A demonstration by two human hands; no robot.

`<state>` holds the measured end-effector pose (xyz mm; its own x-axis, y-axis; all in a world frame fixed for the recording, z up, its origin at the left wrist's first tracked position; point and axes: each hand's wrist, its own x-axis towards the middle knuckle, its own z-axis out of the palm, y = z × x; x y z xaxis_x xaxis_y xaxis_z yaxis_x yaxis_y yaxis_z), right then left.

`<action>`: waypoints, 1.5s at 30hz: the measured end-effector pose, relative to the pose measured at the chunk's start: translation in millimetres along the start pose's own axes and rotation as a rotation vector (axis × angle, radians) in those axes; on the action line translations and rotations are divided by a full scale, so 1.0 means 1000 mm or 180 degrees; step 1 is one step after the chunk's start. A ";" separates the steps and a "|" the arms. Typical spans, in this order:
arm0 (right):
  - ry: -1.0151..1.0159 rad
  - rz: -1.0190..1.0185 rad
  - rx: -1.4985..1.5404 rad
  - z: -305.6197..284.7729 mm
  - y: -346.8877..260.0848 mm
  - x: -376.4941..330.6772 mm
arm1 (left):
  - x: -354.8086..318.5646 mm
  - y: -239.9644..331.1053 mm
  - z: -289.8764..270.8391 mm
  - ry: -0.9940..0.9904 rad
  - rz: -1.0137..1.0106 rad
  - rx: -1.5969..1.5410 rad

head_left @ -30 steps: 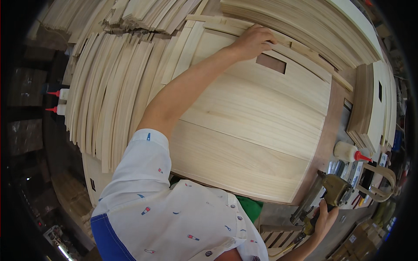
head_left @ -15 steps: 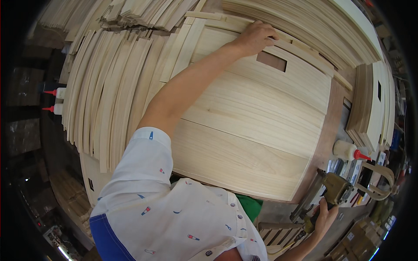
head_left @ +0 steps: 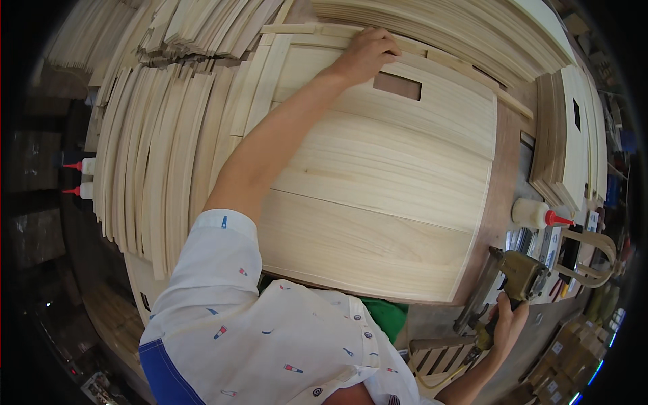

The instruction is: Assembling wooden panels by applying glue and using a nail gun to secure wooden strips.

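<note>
Strip (head_left: 451, 69) nearer rail (head_left: 516, 104), seemingly aligned | left hand (head_left: 368, 55) atop, grip unclear | right hand (head_left: 508, 322) clamps nailer (head_left: 523, 273) by tabletop's (head_left: 498, 196) near-right corner

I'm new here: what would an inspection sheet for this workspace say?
Surface: reddish-brown flat wooden board, mostly covered
Job's things: pale rectangular wooden panel with a rectangular cutout; dull-brown pistol-shaped metal tool
Clutter: whitish plastic bottle with red nozzle, right of the panel
Hands: left hand at the panel's far edge, grip unclear; right hand grasping the tool
Cables: thin yellow hose near the tool
Surroundings: stacked pale wooden strips left; brown cardboard boxes lower right
</note>
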<state>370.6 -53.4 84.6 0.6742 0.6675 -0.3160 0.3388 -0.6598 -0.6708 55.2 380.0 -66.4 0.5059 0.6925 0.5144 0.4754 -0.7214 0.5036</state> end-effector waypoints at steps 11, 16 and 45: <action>0.0095 0.0341 -0.0558 -0.003 -0.025 0.007 | 0.009 -0.009 -0.022 -0.0304 -0.0329 0.0162; -0.0072 -0.0319 -0.0299 -0.007 -0.060 0.028 | 0.007 -0.011 -0.015 -0.0073 -0.0302 0.0355; -0.0908 -0.1530 -0.0350 0.105 -0.202 0.206 | -0.014 -0.005 -0.028 0.0159 -0.0261 0.0982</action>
<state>372.0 253.7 84.8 0.2286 0.9583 -0.1712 0.6404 -0.2805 -0.7149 25.4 374.2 -56.9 0.4246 0.7426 0.5179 0.7128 -0.6269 0.3146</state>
